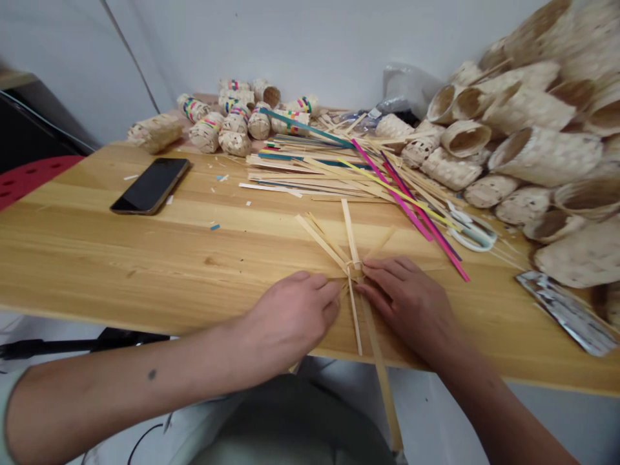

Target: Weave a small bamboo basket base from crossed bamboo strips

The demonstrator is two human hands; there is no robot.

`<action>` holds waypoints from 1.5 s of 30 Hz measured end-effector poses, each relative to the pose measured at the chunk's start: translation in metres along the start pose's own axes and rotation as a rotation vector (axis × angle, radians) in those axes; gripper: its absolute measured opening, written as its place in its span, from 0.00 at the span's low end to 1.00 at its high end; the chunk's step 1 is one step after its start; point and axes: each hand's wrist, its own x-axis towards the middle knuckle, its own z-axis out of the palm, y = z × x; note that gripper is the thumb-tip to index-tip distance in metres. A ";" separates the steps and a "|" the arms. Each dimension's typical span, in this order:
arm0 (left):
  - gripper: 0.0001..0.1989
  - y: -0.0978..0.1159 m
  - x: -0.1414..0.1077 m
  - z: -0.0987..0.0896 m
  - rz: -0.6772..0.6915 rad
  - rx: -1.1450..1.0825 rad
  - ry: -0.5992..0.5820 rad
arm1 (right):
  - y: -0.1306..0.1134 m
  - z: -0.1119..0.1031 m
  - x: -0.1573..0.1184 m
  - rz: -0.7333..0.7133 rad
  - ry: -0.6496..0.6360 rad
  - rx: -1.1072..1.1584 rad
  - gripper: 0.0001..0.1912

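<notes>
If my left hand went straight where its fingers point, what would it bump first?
Most likely the crossed pale strips, right by the fingertips of your left hand. It may already be touching them; depth is unclear. Your right hand is just beyond.

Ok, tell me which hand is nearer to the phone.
Left: the left hand is right of the phone and closer to the wearer; the right hand is farther right, across the crossed strips.
</notes>
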 end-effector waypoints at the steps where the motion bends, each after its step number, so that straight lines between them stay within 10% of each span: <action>1: 0.08 -0.006 0.001 -0.004 0.019 0.000 -0.004 | 0.000 0.000 0.000 0.002 -0.007 0.004 0.09; 12: 0.10 -0.072 0.032 -0.017 0.417 -0.338 -0.030 | 0.001 -0.004 0.004 -0.025 -0.020 0.024 0.09; 22: 0.27 -0.083 0.026 0.007 0.340 -0.465 -0.028 | 0.000 -0.003 0.001 0.014 -0.016 0.015 0.09; 40: 0.19 -0.093 0.039 0.012 0.522 -0.395 0.089 | 0.011 -0.015 -0.006 0.123 -0.107 0.091 0.15; 45: 0.19 -0.094 0.039 0.013 0.518 -0.455 0.084 | -0.019 -0.037 -0.004 0.038 -0.104 -0.029 0.13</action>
